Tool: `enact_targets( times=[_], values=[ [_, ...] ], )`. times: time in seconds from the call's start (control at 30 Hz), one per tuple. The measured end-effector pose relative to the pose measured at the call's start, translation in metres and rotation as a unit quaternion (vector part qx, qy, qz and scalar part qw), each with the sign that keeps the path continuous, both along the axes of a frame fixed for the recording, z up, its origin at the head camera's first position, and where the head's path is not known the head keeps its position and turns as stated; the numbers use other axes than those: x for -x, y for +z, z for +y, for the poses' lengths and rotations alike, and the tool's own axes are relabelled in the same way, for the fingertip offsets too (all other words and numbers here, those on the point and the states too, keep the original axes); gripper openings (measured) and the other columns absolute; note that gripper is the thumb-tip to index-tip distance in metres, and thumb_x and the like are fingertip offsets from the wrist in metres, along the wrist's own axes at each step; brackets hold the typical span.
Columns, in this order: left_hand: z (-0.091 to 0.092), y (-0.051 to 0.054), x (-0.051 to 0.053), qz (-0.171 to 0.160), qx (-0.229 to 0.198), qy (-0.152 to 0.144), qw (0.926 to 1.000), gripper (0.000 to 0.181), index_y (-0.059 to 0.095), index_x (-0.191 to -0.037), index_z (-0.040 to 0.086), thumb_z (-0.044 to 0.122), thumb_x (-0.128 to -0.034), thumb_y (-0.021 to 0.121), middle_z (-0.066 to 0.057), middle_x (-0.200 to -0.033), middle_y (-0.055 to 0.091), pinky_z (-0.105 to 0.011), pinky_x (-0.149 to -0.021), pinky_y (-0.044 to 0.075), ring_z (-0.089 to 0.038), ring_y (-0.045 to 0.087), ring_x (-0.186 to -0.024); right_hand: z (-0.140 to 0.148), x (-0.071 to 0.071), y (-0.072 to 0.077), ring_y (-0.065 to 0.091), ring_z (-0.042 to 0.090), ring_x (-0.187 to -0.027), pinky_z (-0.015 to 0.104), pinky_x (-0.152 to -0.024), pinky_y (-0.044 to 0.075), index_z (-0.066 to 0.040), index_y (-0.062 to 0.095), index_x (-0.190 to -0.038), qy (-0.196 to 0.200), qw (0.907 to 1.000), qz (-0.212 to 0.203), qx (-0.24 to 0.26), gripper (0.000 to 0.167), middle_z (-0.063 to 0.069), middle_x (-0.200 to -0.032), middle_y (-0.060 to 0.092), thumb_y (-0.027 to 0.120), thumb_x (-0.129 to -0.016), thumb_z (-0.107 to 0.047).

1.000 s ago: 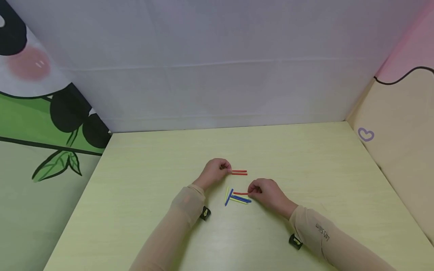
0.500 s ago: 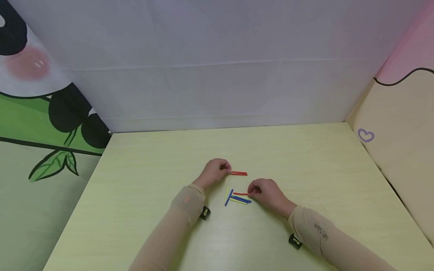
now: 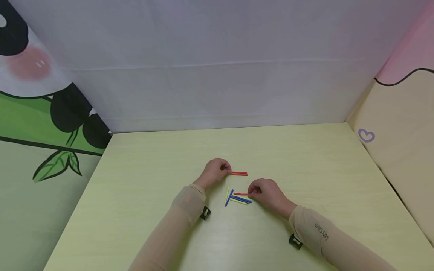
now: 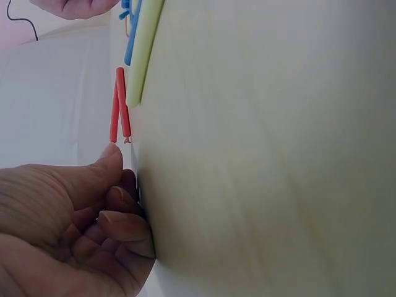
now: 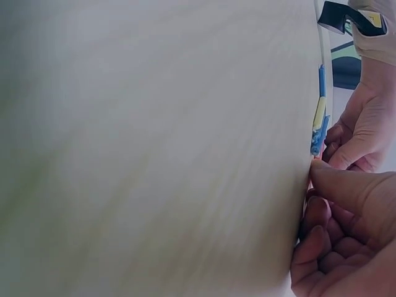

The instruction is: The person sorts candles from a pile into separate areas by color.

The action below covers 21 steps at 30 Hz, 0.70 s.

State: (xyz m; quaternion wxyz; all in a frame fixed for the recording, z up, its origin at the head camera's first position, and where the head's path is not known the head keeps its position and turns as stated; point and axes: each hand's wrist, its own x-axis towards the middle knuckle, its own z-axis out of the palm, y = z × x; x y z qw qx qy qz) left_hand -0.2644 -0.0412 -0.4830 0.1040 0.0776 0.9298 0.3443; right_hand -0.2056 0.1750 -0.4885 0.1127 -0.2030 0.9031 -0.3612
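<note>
Two thin red sticks [image 3: 239,173] lie close together on the table, pointing right from the fingertips of my left hand [image 3: 215,172]. The thumb and index finger pinch one of them by its left end. In the left wrist view the red sticks [image 4: 119,105] make a narrow V beyond the thumb tip. My right hand [image 3: 269,194], nearer and to the right, pinches the right end of another red stick [image 3: 240,194]. Just below that stick lie blue sticks [image 3: 241,199] and a yellow stick [image 3: 239,201]. A slanted blue stick [image 3: 229,198] and a yellow stick [image 3: 226,194] lie at their left.
The pale wooden table [image 3: 162,162] ends at a whitish cloth wall [image 3: 217,90] behind. Printed panels stand at both sides, the right one with a purple heart [image 3: 366,135]. Each sleeve has a small black device [image 3: 295,241] at the wrist.
By the left hand, the upper red stick has come down against the lower one, closing the gap between them. The right hand and the remaining sticks look unmoved.
</note>
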Motion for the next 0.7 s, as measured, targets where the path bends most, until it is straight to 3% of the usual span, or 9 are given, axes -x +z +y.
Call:
enact_targets(
  times=[0.7],
  values=[
    [-0.008,0.002,-0.017,0.0,0.004,-0.009,1.0,0.01,0.068,-0.08,0.009,0.01,-0.0903,0.07,0.001,-0.076,0.059,-0.028,-0.072,0.043,-0.014,0.049,-0.074,-0.013,-0.023,-0.004,0.05,0.01,-0.069,0.028,-0.067,0.045,-0.014,0.07,-0.077,-0.027,0.9996,0.007,0.002,0.011,-0.008,-0.071,0.059,0.076,-0.083,-0.008]
  ],
)
